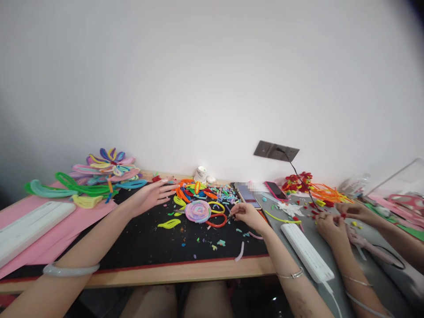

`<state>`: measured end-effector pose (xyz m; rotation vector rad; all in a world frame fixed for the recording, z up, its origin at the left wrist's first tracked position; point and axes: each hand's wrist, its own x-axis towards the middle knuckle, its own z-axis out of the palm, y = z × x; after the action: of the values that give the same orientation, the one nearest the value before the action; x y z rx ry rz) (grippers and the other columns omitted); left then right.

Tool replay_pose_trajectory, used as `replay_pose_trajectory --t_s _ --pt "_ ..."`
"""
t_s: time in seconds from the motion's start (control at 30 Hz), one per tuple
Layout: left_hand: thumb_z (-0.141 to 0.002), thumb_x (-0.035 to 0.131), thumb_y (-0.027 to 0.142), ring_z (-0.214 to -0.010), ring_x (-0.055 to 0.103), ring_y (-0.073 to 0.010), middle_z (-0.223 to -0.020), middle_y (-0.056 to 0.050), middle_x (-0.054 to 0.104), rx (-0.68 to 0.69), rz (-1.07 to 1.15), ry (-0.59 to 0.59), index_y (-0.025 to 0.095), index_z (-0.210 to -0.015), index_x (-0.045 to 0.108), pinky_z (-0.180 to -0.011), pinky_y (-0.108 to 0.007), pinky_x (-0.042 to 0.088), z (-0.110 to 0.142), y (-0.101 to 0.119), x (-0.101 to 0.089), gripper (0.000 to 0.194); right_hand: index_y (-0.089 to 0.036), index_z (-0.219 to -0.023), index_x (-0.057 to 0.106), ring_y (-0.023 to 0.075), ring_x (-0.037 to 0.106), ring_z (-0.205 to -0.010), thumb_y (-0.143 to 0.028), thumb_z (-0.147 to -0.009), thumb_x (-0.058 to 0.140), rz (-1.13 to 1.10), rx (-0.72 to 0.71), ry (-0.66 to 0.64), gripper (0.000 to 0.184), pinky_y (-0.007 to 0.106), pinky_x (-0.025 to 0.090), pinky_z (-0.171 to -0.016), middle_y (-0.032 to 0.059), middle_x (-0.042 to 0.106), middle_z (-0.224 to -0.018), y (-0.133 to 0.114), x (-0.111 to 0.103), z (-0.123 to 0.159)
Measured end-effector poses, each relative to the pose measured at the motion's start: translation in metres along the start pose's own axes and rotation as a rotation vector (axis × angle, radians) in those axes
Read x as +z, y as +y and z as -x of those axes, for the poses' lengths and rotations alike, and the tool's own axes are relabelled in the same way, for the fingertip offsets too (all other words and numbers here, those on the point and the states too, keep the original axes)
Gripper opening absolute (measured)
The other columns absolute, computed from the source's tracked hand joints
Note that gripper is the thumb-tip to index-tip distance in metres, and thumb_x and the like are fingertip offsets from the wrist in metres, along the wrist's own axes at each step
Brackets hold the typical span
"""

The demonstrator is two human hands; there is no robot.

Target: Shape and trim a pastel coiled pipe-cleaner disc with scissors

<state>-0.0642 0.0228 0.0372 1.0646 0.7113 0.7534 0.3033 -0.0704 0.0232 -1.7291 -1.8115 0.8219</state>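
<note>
My left hand (150,194) is stretched out flat, fingers apart, over the black mat (139,238), reaching toward a heap of colourful pipe-cleaner pieces (198,190). It holds nothing. My right hand (247,214) is pinched on a small dark tool whose tip touches an orange loop (217,221) beside a pink and purple pipe-cleaner spiral (198,210). A yellow leaf shape (168,224) lies near the spiral.
A pipe-cleaner flower (107,165) and green loops (82,189) lie on pink paper (49,229) at left, with a white box (29,225). Two phones (247,192) sit behind. Another person's hands (331,225) work red pieces at right, near a white power strip (306,251).
</note>
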Motion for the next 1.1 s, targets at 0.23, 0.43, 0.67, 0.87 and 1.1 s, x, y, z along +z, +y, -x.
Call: replay_pose_trajectory --t_s 0.23,0.43,0.67,0.87,1.1 --pt "-0.087 0.049 0.051 -0.133 0.044 -0.0249 -0.145 -0.008 0.049 -0.003 0.002 0.003 0.031 -0.138 0.041 -0.112 -0.042 0.030 -0.001 -0.004 -0.003 0.055 -0.015 -0.079 0.062 0.0147 0.064 -0.071 -0.008 -0.061 0.041 -0.062 0.003 0.055 0.029 0.021 0.048 -0.058 0.0041 0.069 -0.080 0.000 -0.007 0.006" --pt "-0.076 0.067 0.048 -0.127 0.049 -0.0334 -0.137 -0.013 0.056 0.125 -0.255 0.073 0.025 -0.129 0.052 -0.105 -0.047 0.037 0.003 0.000 0.028 0.060 -0.015 -0.084 0.060 0.0151 0.064 -0.076 -0.010 -0.062 0.038 -0.125 -0.047 0.105 0.032 0.021 0.046 -0.060 0.0051 0.070 -0.084 -0.021 -0.012 0.006" --pt "-0.065 0.079 0.026 -0.099 0.067 -0.0291 -0.131 -0.018 0.059 0.115 -0.314 -0.238 0.024 -0.140 0.040 -0.083 -0.042 0.052 -0.032 -0.039 0.118 0.084 -0.015 -0.087 0.064 0.0122 0.063 -0.070 -0.011 -0.067 0.044 -0.297 -0.208 -0.168 0.028 0.023 0.049 -0.068 0.0031 0.070 -0.088 -0.070 0.010 0.003" --pt "-0.064 0.077 0.029 -0.067 0.069 -0.0219 -0.068 -0.005 0.072 0.088 -0.428 -0.219 0.014 -0.078 0.066 -0.066 -0.034 0.055 -0.047 -0.053 0.145 0.023 -0.015 -0.084 0.065 0.0156 0.066 -0.085 -0.008 -0.064 0.049 -0.301 -0.264 -0.112 0.027 0.025 0.052 -0.075 0.0046 0.070 -0.091 -0.076 0.012 -0.002" --pt "-0.070 0.070 0.042 -0.048 0.065 -0.0161 -0.053 -0.004 0.068 0.037 -0.481 -0.105 0.013 -0.061 0.063 -0.049 -0.025 0.049 -0.051 -0.049 0.133 0.031 -0.017 -0.084 0.064 0.0167 0.066 -0.061 -0.018 -0.069 0.054 -0.135 0.002 0.311 0.018 0.026 0.052 -0.059 0.0018 0.068 -0.068 -0.031 -0.014 -0.003"
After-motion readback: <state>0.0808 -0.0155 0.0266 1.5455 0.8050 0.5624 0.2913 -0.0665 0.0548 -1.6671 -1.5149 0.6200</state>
